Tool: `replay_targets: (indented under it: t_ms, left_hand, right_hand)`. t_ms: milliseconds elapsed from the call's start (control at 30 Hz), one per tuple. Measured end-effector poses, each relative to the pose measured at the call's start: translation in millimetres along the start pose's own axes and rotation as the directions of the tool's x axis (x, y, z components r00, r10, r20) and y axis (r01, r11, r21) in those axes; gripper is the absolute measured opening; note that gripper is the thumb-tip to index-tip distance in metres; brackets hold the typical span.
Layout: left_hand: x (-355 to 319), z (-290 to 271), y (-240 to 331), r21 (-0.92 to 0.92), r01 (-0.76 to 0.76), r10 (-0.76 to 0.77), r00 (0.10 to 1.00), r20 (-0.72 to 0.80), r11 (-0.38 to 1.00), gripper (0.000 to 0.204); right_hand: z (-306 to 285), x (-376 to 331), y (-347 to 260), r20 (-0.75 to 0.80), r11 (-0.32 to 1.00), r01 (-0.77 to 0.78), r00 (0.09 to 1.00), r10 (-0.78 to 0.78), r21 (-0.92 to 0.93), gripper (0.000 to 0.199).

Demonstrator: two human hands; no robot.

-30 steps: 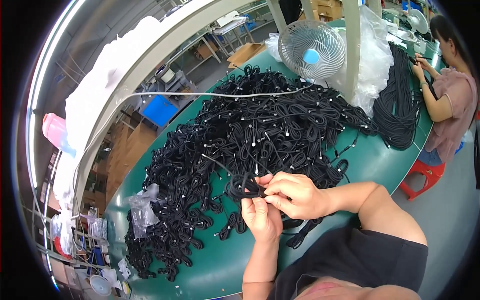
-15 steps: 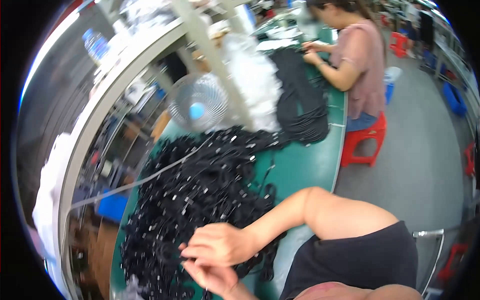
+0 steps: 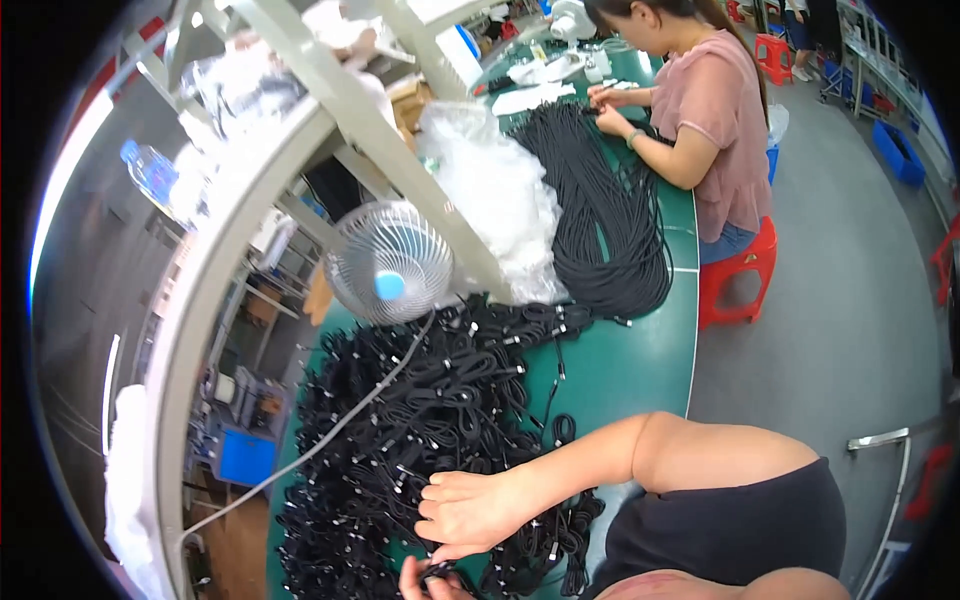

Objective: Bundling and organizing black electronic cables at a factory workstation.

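Observation:
At the lower edge, my left hand (image 3: 432,584) is closed round a small coiled black cable (image 3: 438,571); the picture's edge cuts off part of this hand. Just above it, my right hand (image 3: 470,512) is seen from the back, fingers curled downward and thumb pointing toward the left hand. What lies under its fingertips is hidden. Both hands are over a large heap of coiled black cables (image 3: 440,370) with silvery plug ends, spread on the green table (image 3: 640,345).
A small fan (image 3: 392,262) stands behind the heap, its grey cord crossing it. Beyond are clear plastic bags (image 3: 490,190) and long black cables (image 3: 600,220). A co-worker (image 3: 700,130) sits on a red stool (image 3: 740,280) at the far right. A shelf frame (image 3: 230,210) rises on the left.
The whole view has shifted, so the table and heap sit lower and further right. My right hand's fingers, stretched leftward before, are now curled down. The coiled cable in my left hand shows more plainly.

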State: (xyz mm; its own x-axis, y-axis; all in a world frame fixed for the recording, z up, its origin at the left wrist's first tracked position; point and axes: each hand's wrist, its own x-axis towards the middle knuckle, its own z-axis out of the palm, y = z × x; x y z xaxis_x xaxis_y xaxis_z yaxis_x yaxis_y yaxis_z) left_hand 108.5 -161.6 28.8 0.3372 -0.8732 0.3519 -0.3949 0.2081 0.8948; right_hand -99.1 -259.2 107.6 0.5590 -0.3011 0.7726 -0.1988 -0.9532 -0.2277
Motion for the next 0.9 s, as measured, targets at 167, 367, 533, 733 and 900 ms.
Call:
replay_targets:
  t_ms: [167,367,533,733,900]
  left_hand:
    - [-1.6,21.9,74.1,-0.453,0.196,-0.244,0.969,-0.048,0.870,0.034]
    - [5.6,28.1,52.6,-0.514,0.227,-0.256,0.967,0.014,0.827,0.037]
    - [-9.1,24.5,49.4,-0.677,0.123,-0.230,0.971,-0.070,0.726,0.045]
    - [-11.4,49.7,77.2,-0.963,0.125,-0.165,0.982,0.087,0.239,0.053]
    - [-6.1,48.8,74.1,-0.809,-0.045,-0.011,0.998,-0.064,0.587,0.042]
  right_hand:
    - [21.1,-1.7,-4.5,-0.022,1.000,-0.026,0.999,0.026,0.005,0.029]
    - [28.4,3.1,-1.5,-0.302,0.994,0.032,0.953,0.002,0.107,0.027]
    - [28.3,2.1,-13.3,-0.316,0.999,0.034,0.948,-0.027,0.015,0.027]
    - [30.1,4.3,-12.5,-0.327,0.990,0.084,0.938,-0.116,-0.111,0.019]
    - [-9.3,-0.7,-13.7,0.019,0.994,-0.044,0.999,0.042,0.097,0.016]
